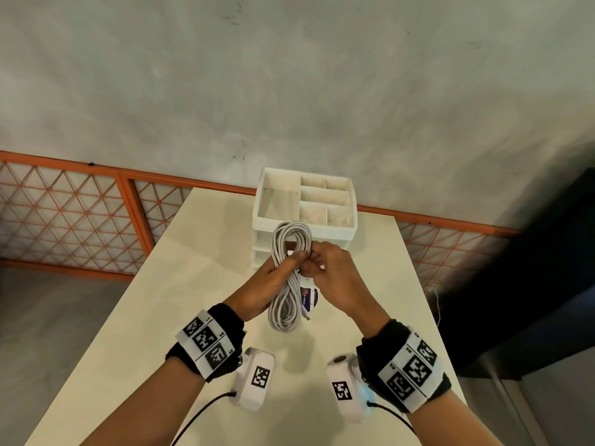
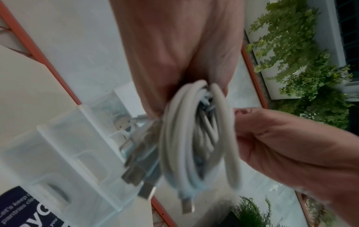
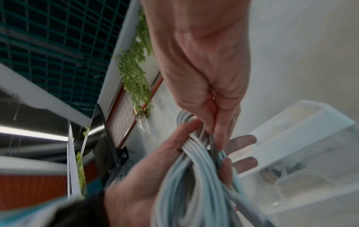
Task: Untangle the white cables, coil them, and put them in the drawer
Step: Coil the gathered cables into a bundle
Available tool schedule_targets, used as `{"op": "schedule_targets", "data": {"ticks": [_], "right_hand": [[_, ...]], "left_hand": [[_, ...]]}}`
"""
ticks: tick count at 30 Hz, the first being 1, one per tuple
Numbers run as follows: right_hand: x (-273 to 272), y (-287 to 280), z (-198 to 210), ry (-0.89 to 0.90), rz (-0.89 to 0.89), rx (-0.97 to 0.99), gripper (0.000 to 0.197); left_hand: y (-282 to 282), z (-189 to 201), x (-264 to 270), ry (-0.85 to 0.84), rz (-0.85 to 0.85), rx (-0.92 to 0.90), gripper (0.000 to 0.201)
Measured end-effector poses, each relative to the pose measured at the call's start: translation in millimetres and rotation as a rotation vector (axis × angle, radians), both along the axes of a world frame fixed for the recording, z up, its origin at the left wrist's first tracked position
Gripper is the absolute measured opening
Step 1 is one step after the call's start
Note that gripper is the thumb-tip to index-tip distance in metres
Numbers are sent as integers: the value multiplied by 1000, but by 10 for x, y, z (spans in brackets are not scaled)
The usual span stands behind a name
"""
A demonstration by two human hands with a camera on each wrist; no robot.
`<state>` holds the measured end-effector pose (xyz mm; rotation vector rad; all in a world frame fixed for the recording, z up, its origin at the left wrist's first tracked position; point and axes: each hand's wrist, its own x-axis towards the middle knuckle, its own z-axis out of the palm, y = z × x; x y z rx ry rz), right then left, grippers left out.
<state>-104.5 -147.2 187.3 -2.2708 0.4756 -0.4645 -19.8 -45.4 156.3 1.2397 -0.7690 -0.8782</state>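
Both hands meet above the middle of the table (image 1: 370, 252), holding one white cable coil (image 1: 288, 304) (image 2: 194, 138) (image 3: 194, 184) in the air. The left hand (image 1: 273, 284) (image 3: 151, 176) grips the coil at its waist, thumb pressed across the flat row of strands and fingers (image 3: 242, 139) curled behind. The right hand (image 1: 335, 278) (image 2: 281, 145) (image 3: 204, 61) comes in from 3 o'clock and pinches a strand at the same spot, its fingertips tight together against the left thumb. One loop stands up toward 12 o'clock, a longer one hangs toward 6 o'clock, and a plug (image 1: 308, 318) (image 2: 187, 205) dangles by the lower loop at about 4 o'clock.

The drawer unit (image 1: 306, 204) (image 2: 77, 145) (image 3: 301, 145) stands at the table's far edge, at 12 o'clock from the hands, just behind the upper loop; its open top is split into compartments. Through the clear drawer front the wrist views show something white and coiled inside, too blurred to name. A purple label (image 1: 309, 297) (image 2: 23, 207) lies on the table under the hands
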Motion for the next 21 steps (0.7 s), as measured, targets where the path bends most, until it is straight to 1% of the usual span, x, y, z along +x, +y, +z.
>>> {"op": "schedule_targets", "data": {"ticks": [4,6,8,10,12,13,15,16,17,19,20,21], "right_hand": [[-3,-12,39,85,39,91,20],[-9,-38,80,104,67,89,17],[-16,-62,117,99,81,79,11],[-27,-78,125,85,85,67,19],[-23,-85,105,107,95,54,25],[-25,-79,92,120,102,20,25],[-30,-103,48,146,59,-27,24],[-51,-124,38,154,26,3,25],[-65,-150,18,145,33,89,26],[-110,-113,-1,106,149,378,26],[-114,-67,-36,93,199,520,31],[-100,-28,-101,81,213,616,47]], "left_hand": [[66,42,82,-17,-155,140,28],[110,45,128,-45,-234,258,35],[134,25,177,-111,-264,327,43],[138,18,178,-135,-236,247,44],[124,23,140,-161,-156,178,47],[115,22,116,-176,-111,162,48],[101,-6,77,-205,-40,150,47],[94,-28,63,-211,-11,148,47],[89,-34,50,-204,15,137,47],[74,-24,21,-147,69,80,43],[68,-20,9,-100,86,40,40],[53,-8,-5,-27,81,0,39]]}}
